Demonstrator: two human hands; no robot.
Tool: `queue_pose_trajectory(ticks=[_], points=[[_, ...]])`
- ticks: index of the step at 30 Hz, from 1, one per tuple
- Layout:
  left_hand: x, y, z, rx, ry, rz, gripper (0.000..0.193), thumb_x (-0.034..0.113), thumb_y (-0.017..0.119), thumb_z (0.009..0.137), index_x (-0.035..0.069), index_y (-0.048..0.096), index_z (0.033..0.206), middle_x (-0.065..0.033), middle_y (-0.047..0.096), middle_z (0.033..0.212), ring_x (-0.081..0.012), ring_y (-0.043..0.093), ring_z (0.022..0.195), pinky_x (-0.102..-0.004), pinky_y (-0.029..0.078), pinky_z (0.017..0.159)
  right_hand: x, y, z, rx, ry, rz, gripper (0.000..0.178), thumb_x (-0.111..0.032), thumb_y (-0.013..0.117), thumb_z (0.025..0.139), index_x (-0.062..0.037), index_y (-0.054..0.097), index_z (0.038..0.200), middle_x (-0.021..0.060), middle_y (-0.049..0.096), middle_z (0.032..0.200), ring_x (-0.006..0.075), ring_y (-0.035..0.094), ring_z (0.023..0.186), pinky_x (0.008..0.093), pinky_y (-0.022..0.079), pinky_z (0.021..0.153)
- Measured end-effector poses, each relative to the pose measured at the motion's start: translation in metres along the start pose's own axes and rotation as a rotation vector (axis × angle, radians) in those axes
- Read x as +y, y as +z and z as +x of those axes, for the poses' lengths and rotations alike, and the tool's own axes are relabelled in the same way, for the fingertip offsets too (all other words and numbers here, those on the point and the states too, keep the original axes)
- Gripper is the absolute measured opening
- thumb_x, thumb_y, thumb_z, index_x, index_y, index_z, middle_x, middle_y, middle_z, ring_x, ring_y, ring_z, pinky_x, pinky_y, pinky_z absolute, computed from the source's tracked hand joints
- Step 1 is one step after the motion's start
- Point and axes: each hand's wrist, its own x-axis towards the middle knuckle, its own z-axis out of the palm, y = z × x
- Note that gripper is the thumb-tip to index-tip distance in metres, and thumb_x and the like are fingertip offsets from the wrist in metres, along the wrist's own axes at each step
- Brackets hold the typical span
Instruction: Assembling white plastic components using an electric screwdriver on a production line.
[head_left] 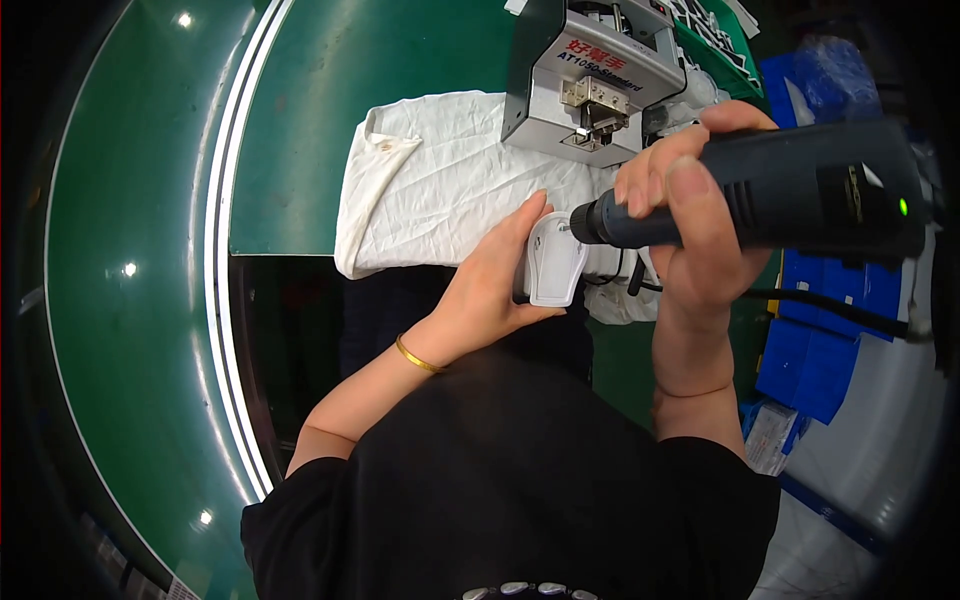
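My left hand (497,268) is closed around a small white plastic housing (553,275), its hollow inside turned toward me. The housing is wide at the top and narrows toward its lower end. In my right hand (700,210) is a black electric screwdriver (800,185), lying almost level, with a green light at its rear end. Its ribbed nose points left, and the tip reaches the upper part of the housing. Whether a screw sits under the tip is too small to tell. Beneath and behind the hands spreads a white cloth (450,170).
A grey metal machine (590,80) stands at the back, just beyond the cloth. Behind it on the right is a green tray (735,50) of parts. Blue bins (810,370) line the right side. A black cable (830,303) runs off to the right below the screwdriver.
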Motion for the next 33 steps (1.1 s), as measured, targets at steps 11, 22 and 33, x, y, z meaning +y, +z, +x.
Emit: queue_pose_trajectory(ticks=[11, 22, 33], points=[[0.000, 0.001, -0.001, -0.002, -0.025, -0.039, 0.109, 0.010, 0.088, 0.063, 0.000, 0.026, 0.151, -0.0214, 0.047, 0.143, -0.0384, 0.047, 0.131, -0.0417, 0.041, 0.109, 0.004, -0.003, -0.006, 0.040, -0.004, -0.040, 0.042, -0.006, 0.058, 0.092, 0.0005, 0.037, 0.128, 0.0093, 0.055, 0.080, 0.0167, 0.056, 0.068, 0.0394, 0.050, 0.068], [0.000, 0.000, -0.001, -0.010, -0.016, -0.012, 0.108, 0.012, 0.089, 0.063, 0.000, 0.027, 0.151, -0.0209, 0.045, 0.145, -0.0378, 0.046, 0.133, -0.0415, 0.040, 0.110, 0.014, -0.009, -0.014, -0.041, -0.089, -0.138, 0.044, -0.005, 0.057, 0.090, -0.0011, 0.035, 0.128, 0.0096, 0.055, 0.080, 0.0179, 0.056, 0.067, 0.0396, 0.050, 0.068], [0.004, 0.000, 0.000, -0.023, -0.016, 0.065, 0.113, 0.013, 0.091, 0.061, 0.002, 0.024, 0.152, -0.0193, 0.049, 0.143, -0.0371, 0.049, 0.130, -0.0414, 0.042, 0.108, 0.038, -0.180, 0.004, 0.785, 0.294, -0.055, 0.022, -0.016, 0.076, 0.087, -0.0044, 0.061, 0.097, 0.0059, 0.060, 0.089, 0.0175, 0.064, 0.084, 0.0416, 0.059, 0.073]])
